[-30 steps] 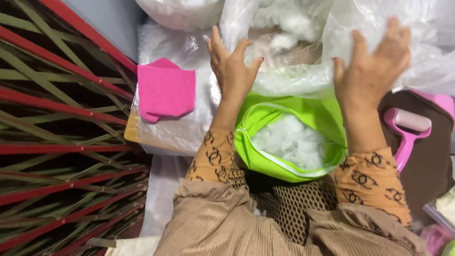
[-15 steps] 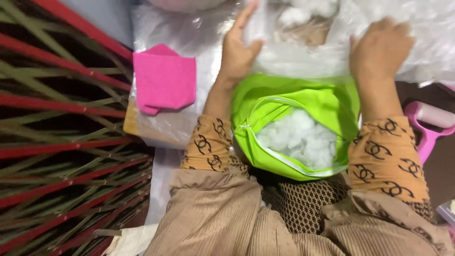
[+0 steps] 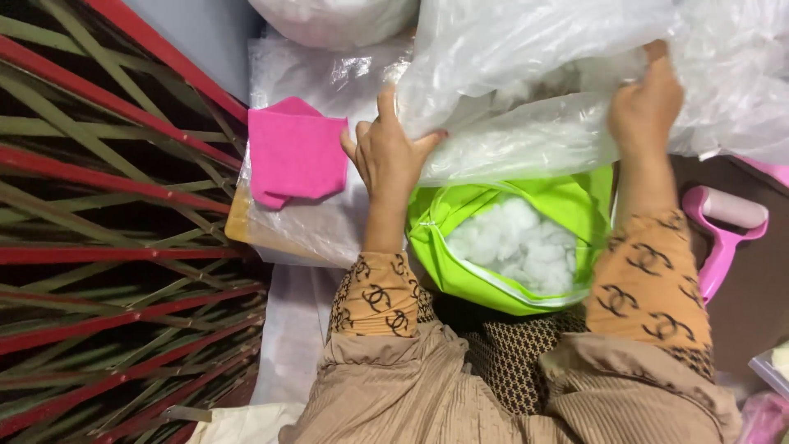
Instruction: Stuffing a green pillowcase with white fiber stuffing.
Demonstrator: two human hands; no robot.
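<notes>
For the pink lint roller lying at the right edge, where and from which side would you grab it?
Grip the pink lint roller by its long, narrow pink handle, probably coming from above or from the right. The handle lies flat and bare, angled away from the white roller head. The person's right forearm lies just to its left, so that side is tighter.

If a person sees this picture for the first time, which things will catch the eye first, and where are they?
The bright green cover, open and full of white stuffing, sits in the middle, close to the person's body. Just above it, the left hand and the right hand grip a big clear plastic bag. A pink piece of cloth lies to the left, and a pink lint roller at the right edge.
</notes>
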